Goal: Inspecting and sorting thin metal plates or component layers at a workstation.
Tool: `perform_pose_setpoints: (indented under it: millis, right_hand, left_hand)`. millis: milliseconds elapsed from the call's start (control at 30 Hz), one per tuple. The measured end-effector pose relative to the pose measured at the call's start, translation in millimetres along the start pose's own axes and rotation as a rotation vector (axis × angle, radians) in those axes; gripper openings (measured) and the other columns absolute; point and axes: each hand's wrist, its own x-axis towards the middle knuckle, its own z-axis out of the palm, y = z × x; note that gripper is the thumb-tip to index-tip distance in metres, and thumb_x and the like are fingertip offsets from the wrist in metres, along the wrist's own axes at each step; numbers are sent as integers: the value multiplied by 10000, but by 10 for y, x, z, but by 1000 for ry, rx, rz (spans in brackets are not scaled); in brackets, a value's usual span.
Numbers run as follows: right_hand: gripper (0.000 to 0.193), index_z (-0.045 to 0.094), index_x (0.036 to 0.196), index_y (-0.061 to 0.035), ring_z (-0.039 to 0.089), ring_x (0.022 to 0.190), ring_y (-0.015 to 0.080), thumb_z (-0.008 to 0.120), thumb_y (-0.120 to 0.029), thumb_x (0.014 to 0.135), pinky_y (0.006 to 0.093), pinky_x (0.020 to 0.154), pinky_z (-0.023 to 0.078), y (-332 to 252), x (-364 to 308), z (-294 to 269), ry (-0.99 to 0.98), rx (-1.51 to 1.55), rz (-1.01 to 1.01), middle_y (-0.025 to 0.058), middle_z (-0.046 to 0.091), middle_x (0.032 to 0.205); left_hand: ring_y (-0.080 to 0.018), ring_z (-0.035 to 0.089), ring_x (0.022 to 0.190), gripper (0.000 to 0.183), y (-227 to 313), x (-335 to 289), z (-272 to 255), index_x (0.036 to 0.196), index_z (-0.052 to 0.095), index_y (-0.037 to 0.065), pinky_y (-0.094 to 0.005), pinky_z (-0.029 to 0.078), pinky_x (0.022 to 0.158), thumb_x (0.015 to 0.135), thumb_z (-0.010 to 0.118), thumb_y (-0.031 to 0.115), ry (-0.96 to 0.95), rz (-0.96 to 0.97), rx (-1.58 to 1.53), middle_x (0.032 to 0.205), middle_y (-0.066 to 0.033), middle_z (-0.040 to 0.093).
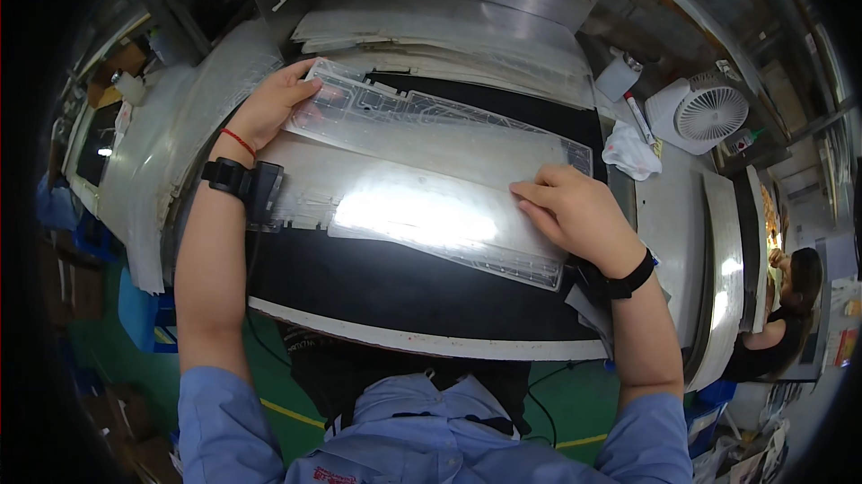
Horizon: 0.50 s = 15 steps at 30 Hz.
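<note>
My left hand grips the left end of a clear plastic sheet with fine dark line patterns, thumb on top. This sheet is held at a slant over the black work surface. Below it lies a second clear sheet, bright with glare, its patterned lower edge toward me. My right hand has thumb and index finger pinched together at the right part of the sheets, where the upper one's lower edge runs. Whether the fingertips also catch a thin film there cannot be made out.
Stacked large sheets lie at the back, others at the left. On the right are a white fan, a bottle, a marker, crumpled white cloth and more sheets. Another person sits far right.
</note>
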Motion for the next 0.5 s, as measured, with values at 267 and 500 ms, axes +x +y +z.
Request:
perform_pose_setpoints:
  millis: [267, 500]
  right_hand:
    - [171, 702, 987, -117, 611, 780, 252, 629, -180, 846, 362, 656, 509, -7, -11, 11, 4, -23, 11, 66, 588, 818]
    - [173, 707, 986, -117, 609, 776, 245, 644, -179, 838, 355, 651, 502, -18, -4, -13, -9, -57, 3, 62, 588, 823]
  left_hand:
    - [-93, 620, 954, 347, 92, -49, 73, 1293, 507, -17, -237, 499, 864, 986, 514, 145, -21, -44, -2, 1127, -56, 645]
    - [-96, 619, 966, 319, 66, -36, 49, 1270, 518, -5, -246, 505, 862, 992, 503, 152, -25, -43, 18, 1128, -55, 642]
